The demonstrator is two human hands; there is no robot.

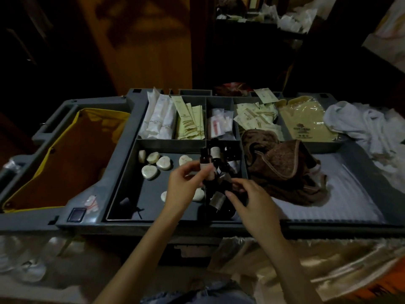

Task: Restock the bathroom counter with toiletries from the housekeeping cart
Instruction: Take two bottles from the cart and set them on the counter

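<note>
— Where are we with the toiletries?

— At the cart [122, 226], not at the counter, which we can't see from here. Our left hand [186, 185] pinches a small dark bottle [205, 164] upright between thumb and fingertips, lifted just above the divider in the front compartment.

— And the right?

— Our right hand [254, 202] is curled over the heap of bottles [217, 199] lying against that compartment's right wall. Thumb and forefinger sit at a labelled one. In this dim light we can't tell whether they have closed on it or only touch it.

— What worries us?

— The pinch, first. The left hand has the bottle by fingertips only. If we turn away quickly it could slip and drop among the heart-shaped soaps [149, 172] on the left side of the compartment floor, or go off the cart's front edge.

— Anything else?

— The heap is loose and crossed. Pulling one bottle from underneath may roll the others, and a cap could catch. The brown towel [282, 170], bunched just beside the compartment's right wall, could also snag our wrist as we lift.

— And the darkness?

— We judge it the main risk. The labels look alike, so we could carry two of one kind to the counter.
</note>
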